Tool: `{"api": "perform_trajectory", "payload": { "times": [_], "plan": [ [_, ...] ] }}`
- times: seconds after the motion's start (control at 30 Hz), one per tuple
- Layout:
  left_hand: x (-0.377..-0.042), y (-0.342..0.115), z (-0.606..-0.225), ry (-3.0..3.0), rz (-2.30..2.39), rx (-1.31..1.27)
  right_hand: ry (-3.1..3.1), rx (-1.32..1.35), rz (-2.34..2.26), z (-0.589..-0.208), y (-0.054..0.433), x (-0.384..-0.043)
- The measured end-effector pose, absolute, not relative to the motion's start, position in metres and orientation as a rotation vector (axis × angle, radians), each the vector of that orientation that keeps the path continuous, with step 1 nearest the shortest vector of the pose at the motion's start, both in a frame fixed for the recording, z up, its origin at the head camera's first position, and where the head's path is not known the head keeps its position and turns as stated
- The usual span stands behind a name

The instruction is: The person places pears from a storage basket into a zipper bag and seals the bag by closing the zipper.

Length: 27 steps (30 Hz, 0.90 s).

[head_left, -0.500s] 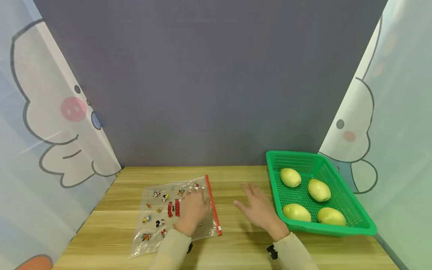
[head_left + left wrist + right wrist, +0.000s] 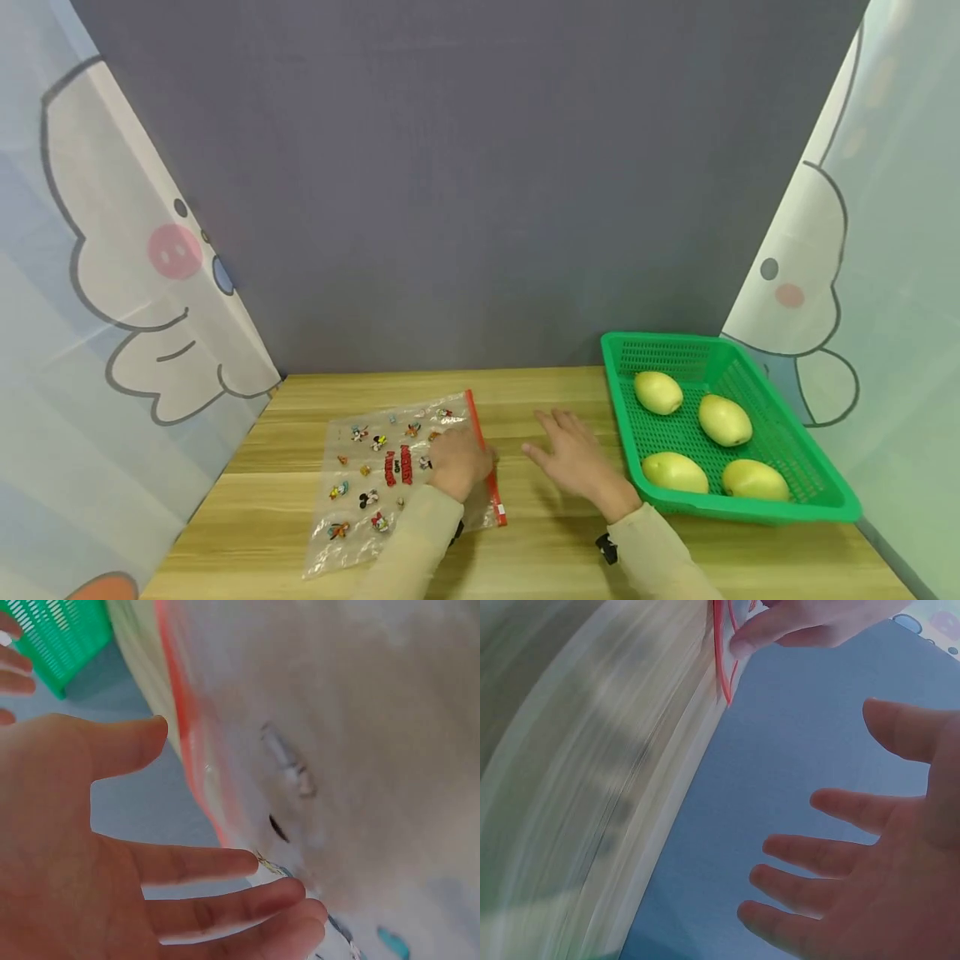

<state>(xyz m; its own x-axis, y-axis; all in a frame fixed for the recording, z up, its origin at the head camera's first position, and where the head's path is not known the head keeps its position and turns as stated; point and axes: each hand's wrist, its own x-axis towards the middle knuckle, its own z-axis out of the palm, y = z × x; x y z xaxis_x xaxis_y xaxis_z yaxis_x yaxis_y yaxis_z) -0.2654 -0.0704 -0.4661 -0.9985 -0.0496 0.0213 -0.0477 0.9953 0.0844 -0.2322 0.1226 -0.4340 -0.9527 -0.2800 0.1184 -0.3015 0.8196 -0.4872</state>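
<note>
A clear zip bag (image 2: pixel 352 454) printed with small cartoon figures lies flat on the table, its red zip edge (image 2: pixel 472 417) towards the right. My left hand (image 2: pixel 456 461) is over the bag's right part, close to that edge. In the left wrist view its fingers (image 2: pixel 217 907) stretch straight to the bag, with the thumb well apart from them. Whether the fingertips press on the plastic is hard to tell. To the right of the bag, my right hand (image 2: pixel 577 461) hovers low over the table with spread fingers (image 2: pixel 810 855), holding nothing.
A green plastic basket (image 2: pixel 787 417) stands on the right side of the table, just beyond my right hand. Several pale yellow oval fruits (image 2: pixel 724 420) lie in it. A dark grey panel (image 2: pixel 480 183) rises behind the wooden table (image 2: pixel 247 492), and cartoon-printed curtains (image 2: pixel 67 350) hang at both sides.
My left hand has slid right across the bag, closer to the red zip edge. The right hand has barely moved. The head view has shifted slightly.
</note>
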Motion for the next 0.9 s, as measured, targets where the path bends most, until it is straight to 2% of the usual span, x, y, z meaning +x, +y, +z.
{"api": "perform_trajectory", "payload": {
  "times": [0.2,0.43,0.9],
  "plan": [
    [-0.265,-0.067,-0.470,-3.131,-0.049,0.049,-2.957,0.489,0.837,-0.439,0.118,-0.234],
    [-0.259,-0.074,-0.461,-3.129,-0.459,-0.027,-2.953,0.510,0.924,-0.445,0.116,-0.236],
    [-0.251,-0.088,-0.453,-2.974,-0.945,-0.120,-2.912,0.464,1.131,-0.450,0.113,-0.234]
  ]
}}
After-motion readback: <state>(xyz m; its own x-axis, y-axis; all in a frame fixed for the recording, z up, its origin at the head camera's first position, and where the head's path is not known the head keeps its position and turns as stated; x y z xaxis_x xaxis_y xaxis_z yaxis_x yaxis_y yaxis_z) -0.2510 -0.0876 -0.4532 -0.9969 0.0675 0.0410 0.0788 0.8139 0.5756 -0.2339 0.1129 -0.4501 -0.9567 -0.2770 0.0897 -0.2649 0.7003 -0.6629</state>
